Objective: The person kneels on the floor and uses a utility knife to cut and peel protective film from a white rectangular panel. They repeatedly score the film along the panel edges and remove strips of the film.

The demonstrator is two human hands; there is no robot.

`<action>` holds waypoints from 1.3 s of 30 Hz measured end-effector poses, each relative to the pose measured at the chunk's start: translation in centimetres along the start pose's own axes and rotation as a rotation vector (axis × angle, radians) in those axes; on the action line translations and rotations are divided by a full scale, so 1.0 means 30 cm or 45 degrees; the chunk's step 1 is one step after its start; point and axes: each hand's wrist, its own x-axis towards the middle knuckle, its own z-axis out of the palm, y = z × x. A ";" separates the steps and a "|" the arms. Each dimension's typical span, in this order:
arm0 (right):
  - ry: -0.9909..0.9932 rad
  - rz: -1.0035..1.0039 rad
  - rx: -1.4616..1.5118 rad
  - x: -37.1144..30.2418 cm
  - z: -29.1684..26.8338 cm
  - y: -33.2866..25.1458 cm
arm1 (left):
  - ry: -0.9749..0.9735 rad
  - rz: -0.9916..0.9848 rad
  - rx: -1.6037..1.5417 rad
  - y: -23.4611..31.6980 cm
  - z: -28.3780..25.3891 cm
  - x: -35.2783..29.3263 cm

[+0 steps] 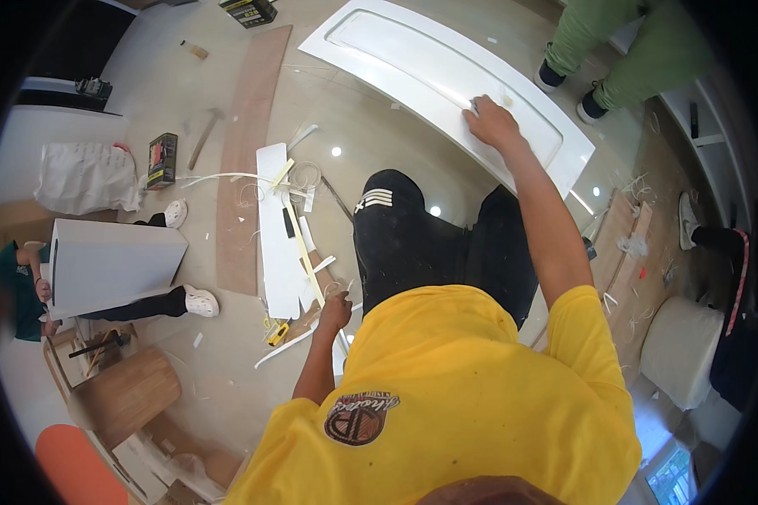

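Observation:
A long white door panel [472, 74] with a recessed border lies ahead of my knees. My right hand [491, 124] rests on its near half, fingers drawn together; a small greyish bit shows at the fingertips, too small to name. Low at my left side, my left hand [335, 311] is closed, and a thin pale piece sticks out by the fingers. What it holds is unclear. Beside that hand lie a white board [274, 231], pale yellow edging strips [301, 240] and a yellow utility knife [278, 333].
A brown plank [251, 168] and a hammer [204, 139] lie on the left floor near a dark box [162, 160]. Far left, a person holds a white box-shaped piece [114, 265]. Green-trousered legs [602, 42] stand beyond the panel. A wrapped white bundle [682, 345] is at right.

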 end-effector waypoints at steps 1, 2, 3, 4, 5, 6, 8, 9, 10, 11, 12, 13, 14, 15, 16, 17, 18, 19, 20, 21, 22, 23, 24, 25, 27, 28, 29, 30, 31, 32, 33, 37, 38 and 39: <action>0.034 -0.014 -0.027 0.035 0.013 -0.012 | 0.008 0.001 -0.025 0.065 -0.044 0.006; 0.057 -0.048 -0.037 0.065 0.028 -0.062 | 0.028 -0.023 -0.046 0.093 -0.088 -0.006; 0.025 0.074 -0.044 0.100 0.038 -0.110 | 0.123 0.050 -0.117 0.051 -0.084 0.030; 0.010 0.095 -0.045 0.113 0.035 -0.131 | 0.160 0.046 -0.161 0.069 -0.111 0.048; -0.009 0.118 -0.057 0.125 0.033 -0.146 | 0.190 0.044 -0.214 0.113 -0.146 0.073; -0.024 0.143 -0.070 0.136 0.031 -0.159 | 0.219 0.044 -0.265 0.158 -0.185 0.100; 0.041 0.065 -0.095 0.133 0.037 -0.167 | 0.358 0.147 -0.293 0.252 -0.256 0.161; 0.069 0.031 -0.124 0.120 0.042 -0.149 | 0.441 0.285 -0.253 0.341 -0.309 0.182; 0.094 -0.022 -0.097 0.116 0.040 -0.121 | 0.518 0.417 -0.266 0.430 -0.363 0.210; 0.116 -0.077 -0.067 0.121 0.034 -0.088 | 0.554 0.491 -0.259 0.525 -0.431 0.240; 0.129 -0.139 -0.028 0.123 0.031 -0.070 | 0.595 0.549 -0.275 0.599 -0.490 0.273; 0.097 -0.110 0.023 0.122 0.018 -0.055 | 0.633 0.611 -0.299 0.668 -0.540 0.317; 0.069 -0.075 0.068 0.121 -0.006 -0.040 | 0.670 0.679 -0.327 0.739 -0.581 0.362; 0.019 -0.036 0.155 0.137 -0.005 -0.052 | 0.720 0.721 -0.349 0.796 -0.624 0.390; 0.001 0.008 0.220 0.145 -0.034 -0.061 | 0.781 0.784 -0.385 0.860 -0.664 0.429; -0.020 0.070 0.311 0.155 -0.083 -0.105 | 0.839 0.842 -0.409 0.924 -0.708 0.473; -0.041 0.131 0.412 0.191 -0.125 -0.152 | 0.851 0.862 -0.395 0.988 -0.759 0.521; -0.064 0.156 0.417 0.239 -0.163 -0.185 | 0.846 0.887 -0.381 1.053 -0.800 0.571; -0.080 0.108 0.417 0.297 -0.189 -0.203 | 0.833 0.914 -0.379 1.113 -0.834 0.625; -0.092 0.049 0.425 0.370 -0.200 -0.218 | 0.876 0.935 -0.288 1.163 -0.865 0.695; -0.104 -0.011 0.431 0.448 -0.210 -0.236 | 0.921 0.954 -0.199 1.210 -0.896 0.773; 0.006 -0.179 0.271 0.522 -0.210 -0.256 | 0.962 0.965 -0.109 1.249 -0.920 0.847; 0.000 -0.237 0.191 0.586 -0.220 -0.292 | 0.961 0.901 -0.014 1.286 -0.947 0.921; -0.009 -0.302 0.113 0.653 -0.231 -0.341 | 0.960 0.831 0.080 1.314 -0.975 1.000; 0.013 -0.491 -0.012 0.794 -0.224 -0.387 | 0.985 0.735 0.154 1.329 -0.998 1.117; 0.034 -0.617 -0.060 0.872 -0.205 -0.397 | 1.011 0.700 0.130 1.327 -0.998 1.165; 0.057 -0.741 -0.115 0.946 -0.190 -0.406 | 1.038 0.669 0.099 1.330 -1.000 1.209; 0.078 -0.800 -0.163 1.016 -0.172 -0.425 | 1.011 0.637 0.095 1.331 -0.996 1.230; 0.102 -0.858 -0.217 1.082 -0.159 -0.451 | 0.987 0.611 0.085 1.342 -0.996 1.225; 0.120 -0.918 -0.267 1.125 -0.148 -0.485 | 0.959 0.581 0.076 1.349 -0.993 1.216; 0.101 -0.945 -0.296 1.152 -0.144 -0.530 | 0.948 0.575 0.039 1.349 -0.992 1.210; 0.169 -1.203 -0.395 1.231 -0.125 -0.673 | 1.049 0.653 -0.108 1.358 -0.984 1.231; 0.193 -1.316 -0.402 1.246 -0.104 -0.687 | 1.097 0.666 -0.145 1.352 -0.973 1.236; 0.185 -1.318 -0.448 1.250 -0.097 -0.696 | 1.085 0.662 -0.117 1.350 -0.965 1.238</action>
